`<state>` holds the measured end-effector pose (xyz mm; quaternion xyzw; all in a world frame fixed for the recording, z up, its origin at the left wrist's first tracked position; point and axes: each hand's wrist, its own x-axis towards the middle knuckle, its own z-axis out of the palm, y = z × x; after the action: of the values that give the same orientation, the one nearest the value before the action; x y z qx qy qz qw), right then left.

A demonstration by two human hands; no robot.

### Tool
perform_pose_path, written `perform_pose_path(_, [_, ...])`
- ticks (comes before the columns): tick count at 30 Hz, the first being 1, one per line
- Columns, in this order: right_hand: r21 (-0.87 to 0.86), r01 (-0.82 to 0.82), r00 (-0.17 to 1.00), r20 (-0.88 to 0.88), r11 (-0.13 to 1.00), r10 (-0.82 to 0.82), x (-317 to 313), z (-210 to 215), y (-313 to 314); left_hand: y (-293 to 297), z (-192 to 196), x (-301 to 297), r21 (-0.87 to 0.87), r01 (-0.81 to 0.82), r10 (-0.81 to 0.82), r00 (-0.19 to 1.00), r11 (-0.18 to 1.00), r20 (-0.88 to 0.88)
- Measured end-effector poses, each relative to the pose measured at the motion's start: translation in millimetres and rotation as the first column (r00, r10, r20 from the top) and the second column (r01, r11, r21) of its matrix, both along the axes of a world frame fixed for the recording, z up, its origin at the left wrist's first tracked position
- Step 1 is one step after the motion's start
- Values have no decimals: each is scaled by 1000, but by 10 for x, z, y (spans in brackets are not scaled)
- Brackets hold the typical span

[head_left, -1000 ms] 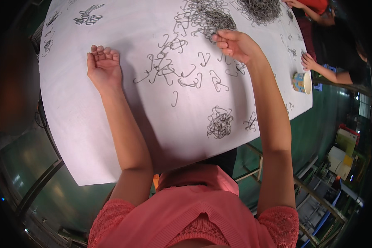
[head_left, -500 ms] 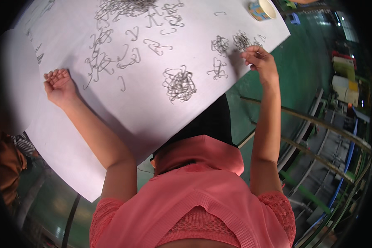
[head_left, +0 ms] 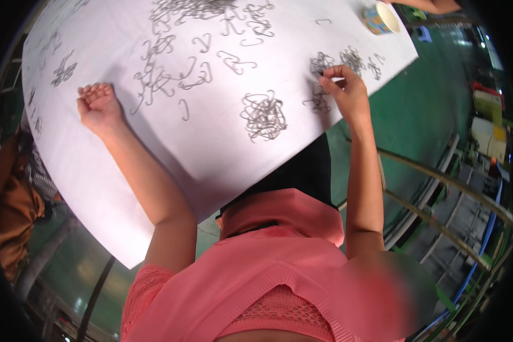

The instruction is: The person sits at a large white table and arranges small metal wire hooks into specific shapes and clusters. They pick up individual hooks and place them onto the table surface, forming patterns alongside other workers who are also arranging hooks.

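Observation:
Many bent grey wire hooks lie on the white tabletop (head_left: pixel 205 137). My right hand (head_left: pixel 350 94) hovers over the small piles near the table's right edge, thumb and forefinger pinched together; whatever is between the tips is too small to make out. Just beside those fingertips is a small hook pile (head_left: pixel 321 61), and a second pile (head_left: pixel 352 60) shows behind the knuckles. My left hand (head_left: pixel 100 105) rests palm up at the left, fingers loosely curled and apart, its palm bare. Between both hands sits a rounder heap of hooks (head_left: pixel 265 115).
Scattered hooks (head_left: pixel 159 80) spread toward a dense pile (head_left: pixel 194 8) at the far side. A patterned paper cup (head_left: pixel 381 20) lies on its side by the far right corner. Another person's arm (head_left: pixel 430 4) reaches in there. Brown cloth (head_left: pixel 17 219) shows at the left, metal rails (head_left: pixel 439 165) at the right.
The view has shifted, so the table appears farther right. Against the piles, my right hand has moved left, from the farther pile to the nearer ones. My left hand stays palm up.

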<state>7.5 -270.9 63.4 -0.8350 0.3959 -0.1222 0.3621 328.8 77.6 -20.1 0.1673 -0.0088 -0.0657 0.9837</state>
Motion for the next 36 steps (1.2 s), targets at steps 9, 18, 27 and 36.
perform_pose_path(9, [-255,-419,898,29,872,440,1958,152,-89,-118,188,-175,32,-91,94,991,995,-100])
perform_pose_path(18, [-401,-765,644,-443,504,624,3221,-206,-128,-3,181,-190,-74,-110,101,988,991,-116])
perform_pose_path(27, [188,-676,735,101,712,671,3008,654,118,-21,209,-201,-52,-122,115,986,991,-119])
perform_pose_path(36, [36,-514,839,227,857,494,2789,857,-186,5,196,-209,-63,-85,79,992,994,-100])
